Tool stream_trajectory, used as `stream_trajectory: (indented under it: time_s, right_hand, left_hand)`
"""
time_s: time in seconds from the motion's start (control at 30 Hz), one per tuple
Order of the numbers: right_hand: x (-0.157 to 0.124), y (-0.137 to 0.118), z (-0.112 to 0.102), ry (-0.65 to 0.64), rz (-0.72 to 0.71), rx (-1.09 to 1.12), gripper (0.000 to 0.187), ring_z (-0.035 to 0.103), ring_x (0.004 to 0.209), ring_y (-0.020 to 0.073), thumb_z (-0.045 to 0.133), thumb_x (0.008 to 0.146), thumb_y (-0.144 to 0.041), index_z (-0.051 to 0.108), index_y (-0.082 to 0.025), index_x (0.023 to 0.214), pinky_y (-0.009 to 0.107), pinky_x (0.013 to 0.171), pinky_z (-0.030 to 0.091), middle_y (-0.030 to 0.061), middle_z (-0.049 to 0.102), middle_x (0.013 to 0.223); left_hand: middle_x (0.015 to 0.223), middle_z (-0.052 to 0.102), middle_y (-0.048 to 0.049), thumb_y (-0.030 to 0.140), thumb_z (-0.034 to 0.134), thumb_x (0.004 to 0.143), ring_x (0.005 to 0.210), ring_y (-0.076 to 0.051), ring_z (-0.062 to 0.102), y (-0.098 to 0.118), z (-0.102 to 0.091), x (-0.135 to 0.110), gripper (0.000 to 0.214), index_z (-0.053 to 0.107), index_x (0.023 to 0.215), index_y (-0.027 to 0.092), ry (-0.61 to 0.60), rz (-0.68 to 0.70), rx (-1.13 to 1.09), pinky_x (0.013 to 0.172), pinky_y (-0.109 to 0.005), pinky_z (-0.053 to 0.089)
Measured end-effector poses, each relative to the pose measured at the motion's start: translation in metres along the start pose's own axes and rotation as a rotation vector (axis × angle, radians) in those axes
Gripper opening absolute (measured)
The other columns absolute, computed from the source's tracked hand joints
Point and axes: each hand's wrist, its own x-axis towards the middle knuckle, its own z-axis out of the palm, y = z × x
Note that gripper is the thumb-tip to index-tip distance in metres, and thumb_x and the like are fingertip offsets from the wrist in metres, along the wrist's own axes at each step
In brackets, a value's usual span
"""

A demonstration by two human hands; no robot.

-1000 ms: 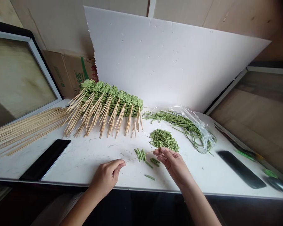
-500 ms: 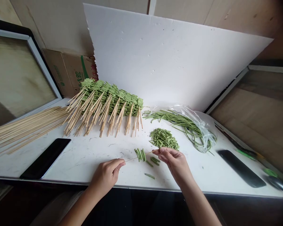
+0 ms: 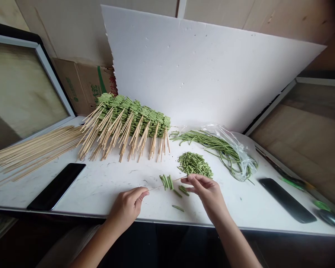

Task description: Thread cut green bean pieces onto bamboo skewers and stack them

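Observation:
My left hand [image 3: 128,204] pinches one end of a thin bamboo skewer [image 3: 155,188] held just above the white table. Several short green bean pieces [image 3: 166,182] are threaded side by side across its middle. At the skewer's other end, the thumb and fingers of my right hand [image 3: 202,186] are closed around the tip; whether a bean piece is also between them is hidden. Loose bean pieces [image 3: 183,190] lie under the right fingers, and a single cut piece [image 3: 178,208] lies nearer the table edge. Behind my right hand rises a heap of cut beans [image 3: 194,163].
Finished bean skewers [image 3: 134,115] are stacked at the back left, sticks toward me. Bare skewers [image 3: 39,145] lie further left, behind a black phone [image 3: 57,186]. Long beans [image 3: 212,143] spill from a clear plastic bag [image 3: 241,156]. A dark flat object [image 3: 287,200] lies right.
The right fingers have shifted slightly at the skewer's tip and opened a little more below it. The view has moved slightly; the threaded pieces stay about where they were.

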Motion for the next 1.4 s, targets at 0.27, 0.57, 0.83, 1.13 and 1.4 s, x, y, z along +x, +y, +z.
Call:
stream_trajectory:
  time_s: [0.27, 0.57, 0.83, 1.13, 1.4]
  right_hand:
    - [0.002, -0.004, -0.003, -0.056, 0.094, 0.171, 0.043, 0.069, 0.089, 0.0208, 0.094, 0.066, -0.046, 0.082, -0.022, 0.100, 0.035, 0.084, 0.056, 0.0062, 0.078, 0.093]
    - [0.005, -0.003, 0.000, -0.010, 0.132, 0.287, 0.040, 0.073, 0.098, 0.0228, 0.096, 0.064, -0.039, 0.082, -0.021, 0.097, 0.039, 0.103, 0.054, 0.0064, 0.079, 0.093]
    - [0.012, -0.001, -0.012, 0.096, 0.092, 0.354, 0.039, 0.073, 0.104, 0.0241, 0.098, 0.061, -0.032, 0.082, -0.023, 0.096, 0.039, 0.109, 0.053, 0.0050, 0.079, 0.099]
    - [0.007, 0.006, -0.002, 0.003, 0.154, 0.412, 0.041, 0.074, 0.095, 0.0200, 0.099, 0.060, -0.033, 0.082, -0.024, 0.096, 0.037, 0.107, 0.053, 0.0032, 0.079, 0.091]
    - [0.007, 0.006, -0.001, 0.014, 0.164, 0.427, 0.039, 0.075, 0.099, 0.0209, 0.099, 0.062, -0.033, 0.082, -0.025, 0.096, 0.035, 0.103, 0.056, 0.0024, 0.080, 0.093]
  left_hand:
    - [0.093, 0.081, -0.0034, 0.019, 0.054, 0.101, 0.082, -0.017, 0.078, -0.005, 0.003, -0.002, 0.015, 0.069, 0.102, 0.022, 0.058, -0.046, -0.013, 0.076, -0.023, 0.061]
    - [0.092, 0.082, -0.0038, 0.022, 0.054, 0.102, 0.082, -0.018, 0.079, -0.004, 0.002, -0.003, 0.016, 0.070, 0.102, 0.022, 0.088, -0.038, 0.025, 0.076, -0.023, 0.063]
    - [0.091, 0.082, -0.0033, 0.020, 0.055, 0.100, 0.080, -0.018, 0.080, -0.002, 0.001, -0.002, 0.016, 0.071, 0.102, 0.021, 0.105, -0.010, 0.016, 0.074, -0.022, 0.063]
    - [0.092, 0.082, -0.0028, 0.017, 0.056, 0.100, 0.081, -0.017, 0.079, -0.003, 0.002, -0.003, 0.014, 0.069, 0.104, 0.021, 0.080, 0.013, 0.029, 0.075, -0.022, 0.062]
    - [0.093, 0.082, -0.0026, 0.018, 0.057, 0.100, 0.082, -0.016, 0.079, -0.003, 0.002, -0.003, 0.014, 0.070, 0.103, 0.021, 0.084, 0.014, 0.021, 0.075, -0.021, 0.062]
